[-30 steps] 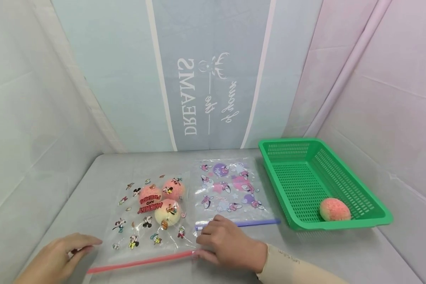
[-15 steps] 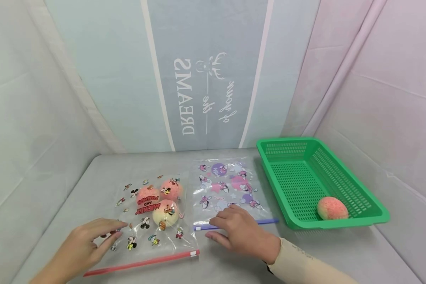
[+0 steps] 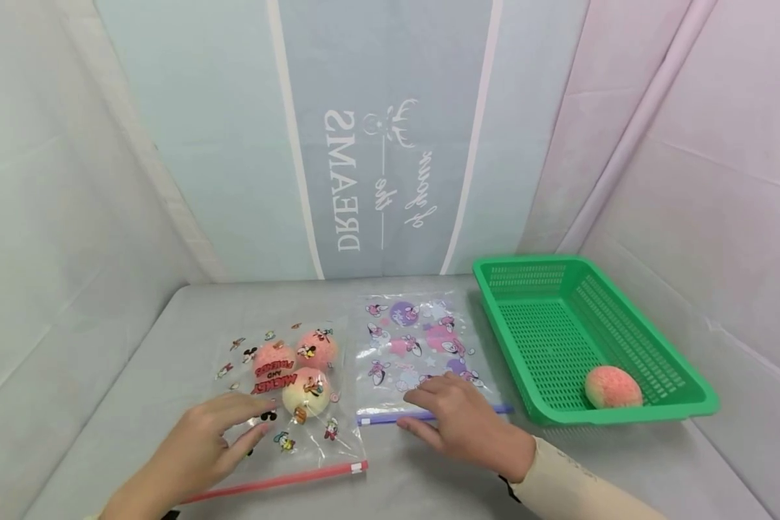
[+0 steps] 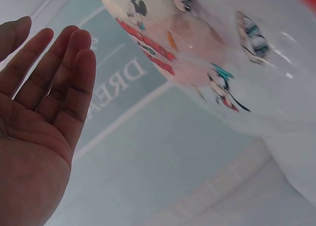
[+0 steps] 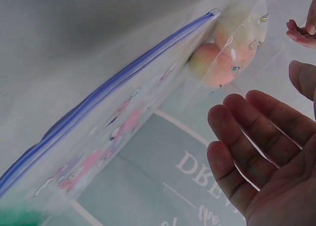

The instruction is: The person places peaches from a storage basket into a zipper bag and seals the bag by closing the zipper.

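A clear zip bag (image 3: 286, 479) with cartoon prints and a red zip lies flat on the left, three peaches (image 3: 307, 393) inside it. Its white slider (image 3: 356, 468) sits at the right end of the red zip. My left hand (image 3: 198, 444) hovers over the bag's near left part, fingers loosely bent and holding nothing. To the right lies a flat second zip bag (image 3: 406, 357) with pink and purple prints and a blue-purple zip. Over that zip is my right hand (image 3: 468, 419); the right wrist view shows its fingers (image 5: 242, 167) relaxed around nothing.
A green plastic basket (image 3: 502, 332) stands on the right of the grey table (image 3: 422, 477), one peach (image 3: 614, 386) at its near end. Pale fabric walls (image 3: 383, 58) enclose the table at the back and sides.
My right hand has left the red zip's slider end and moved right, over the blue-purple zip. My left hand has moved right, from beside the red-zip bag to over it.
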`<control>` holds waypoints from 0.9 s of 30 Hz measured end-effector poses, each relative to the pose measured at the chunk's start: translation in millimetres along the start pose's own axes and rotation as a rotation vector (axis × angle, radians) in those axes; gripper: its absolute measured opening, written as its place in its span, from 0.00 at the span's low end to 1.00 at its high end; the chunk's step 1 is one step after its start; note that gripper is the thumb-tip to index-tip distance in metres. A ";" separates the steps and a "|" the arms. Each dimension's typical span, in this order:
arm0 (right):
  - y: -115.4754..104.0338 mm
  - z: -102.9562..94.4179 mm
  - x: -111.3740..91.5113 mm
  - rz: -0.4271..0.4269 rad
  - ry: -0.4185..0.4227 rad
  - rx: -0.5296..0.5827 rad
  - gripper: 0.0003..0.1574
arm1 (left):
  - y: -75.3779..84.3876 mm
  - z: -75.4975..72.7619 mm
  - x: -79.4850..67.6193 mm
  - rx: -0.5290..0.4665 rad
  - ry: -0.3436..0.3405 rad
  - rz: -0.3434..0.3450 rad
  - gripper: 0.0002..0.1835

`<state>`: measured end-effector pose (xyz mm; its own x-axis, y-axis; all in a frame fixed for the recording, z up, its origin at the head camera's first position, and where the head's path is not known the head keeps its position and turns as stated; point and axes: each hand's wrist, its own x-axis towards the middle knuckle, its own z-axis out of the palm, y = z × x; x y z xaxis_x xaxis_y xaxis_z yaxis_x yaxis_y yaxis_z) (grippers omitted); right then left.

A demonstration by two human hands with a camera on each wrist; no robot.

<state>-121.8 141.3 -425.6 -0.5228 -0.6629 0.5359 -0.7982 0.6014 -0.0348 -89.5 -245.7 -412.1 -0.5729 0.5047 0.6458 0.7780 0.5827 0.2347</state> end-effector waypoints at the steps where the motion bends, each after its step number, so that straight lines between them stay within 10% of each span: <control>1: 1.1 -0.2 -1.2 0.003 0.002 -0.003 0.18 | 2.1 1.7 2.2 0.000 -0.008 -0.004 0.11; 27: 20.4 -7.7 -19.7 0.047 0.026 0.003 0.21 | 37.2 51.3 47.6 0.035 -0.136 0.049 0.13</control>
<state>-125.4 170.0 -430.4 -0.5521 -0.6220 0.5552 -0.7737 0.6304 -0.0632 -101.1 -167.4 -409.9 -0.5662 0.6135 0.5506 0.7977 0.5761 0.1783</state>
